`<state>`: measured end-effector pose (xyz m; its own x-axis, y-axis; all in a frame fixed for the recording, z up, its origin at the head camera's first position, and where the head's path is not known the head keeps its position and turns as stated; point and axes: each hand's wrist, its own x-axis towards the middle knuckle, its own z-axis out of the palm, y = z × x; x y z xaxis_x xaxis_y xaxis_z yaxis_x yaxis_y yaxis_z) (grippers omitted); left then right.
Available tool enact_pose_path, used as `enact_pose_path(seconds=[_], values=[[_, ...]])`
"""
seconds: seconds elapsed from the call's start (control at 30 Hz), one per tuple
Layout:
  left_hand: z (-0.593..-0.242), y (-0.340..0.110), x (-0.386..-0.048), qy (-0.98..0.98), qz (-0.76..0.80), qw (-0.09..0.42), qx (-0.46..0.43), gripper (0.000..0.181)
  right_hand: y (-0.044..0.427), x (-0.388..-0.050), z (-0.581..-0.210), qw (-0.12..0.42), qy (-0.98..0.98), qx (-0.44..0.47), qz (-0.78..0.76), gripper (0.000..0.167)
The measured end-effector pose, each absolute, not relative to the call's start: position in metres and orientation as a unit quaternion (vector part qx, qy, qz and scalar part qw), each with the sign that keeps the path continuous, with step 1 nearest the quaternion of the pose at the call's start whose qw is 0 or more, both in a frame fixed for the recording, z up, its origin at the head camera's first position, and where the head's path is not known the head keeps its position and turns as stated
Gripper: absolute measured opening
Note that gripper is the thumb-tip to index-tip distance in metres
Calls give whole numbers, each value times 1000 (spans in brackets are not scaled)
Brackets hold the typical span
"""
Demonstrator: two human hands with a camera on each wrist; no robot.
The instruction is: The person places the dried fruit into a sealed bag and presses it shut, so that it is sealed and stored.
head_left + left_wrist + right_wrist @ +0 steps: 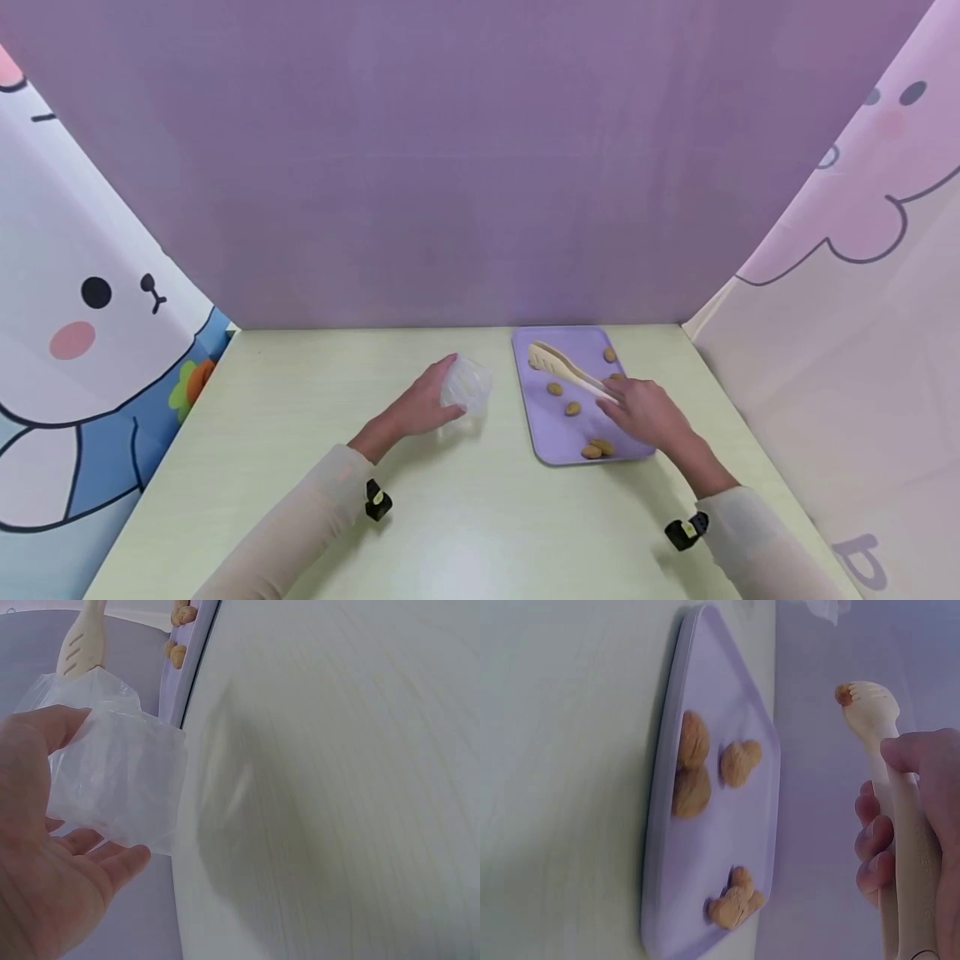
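Observation:
My left hand (pixel 420 406) (pixel 45 847) holds a clear plastic bag (pixel 467 385) (pixel 124 769) above the table, thumb on one side and fingers on the other. Cream tongs (pixel 570 373) (pixel 82 646) (pixel 911 847) are gripped in my right hand (pixel 651 412) (pixel 937 765) over the purple tray (pixel 551 437) (pixel 724 832). A brown nut (pixel 844 694) shows between the tong tips, which point toward the bag. Several more nuts (pixel 573 408) (pixel 178 655) (pixel 692 791) lie scattered on the tray, some touching each other.
The pale table (pixel 480 517) runs up to a purple back panel (pixel 480 167). Printed cloths stand at the left (pixel 45 250) and the right (pixel 885 333). The tray lies near the back edge, right of the bag.

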<state>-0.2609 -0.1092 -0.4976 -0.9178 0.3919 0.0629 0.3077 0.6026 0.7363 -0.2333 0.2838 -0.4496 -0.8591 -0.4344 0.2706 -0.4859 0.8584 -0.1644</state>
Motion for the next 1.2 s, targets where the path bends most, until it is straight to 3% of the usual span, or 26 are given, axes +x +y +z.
enact_pose_path(seconds=[0.27, 0.7, 0.8, 1.0, 1.2], values=[[-500, -109, -262, 891, 404, 52, 201, 92, 262, -231, -446, 102, -952, 260, 125, 9], [-501, -108, -260, 889, 413, 46, 193, 90, 229, -225, -439, 106, -938, 299, 137, 21], [-501, -108, -260, 887, 415, 49, 196, 90, 224, -223, -437, 94, -941, 294, 139, 9], [-503, -106, -262, 881, 419, 53, 213, 89, 218, -221, -437, 85, -939, 303, 138, 37], [-501, -105, -263, 880, 419, 47, 219, 88, 215, -222, -438, 80, -937, 314, 133, 34]])
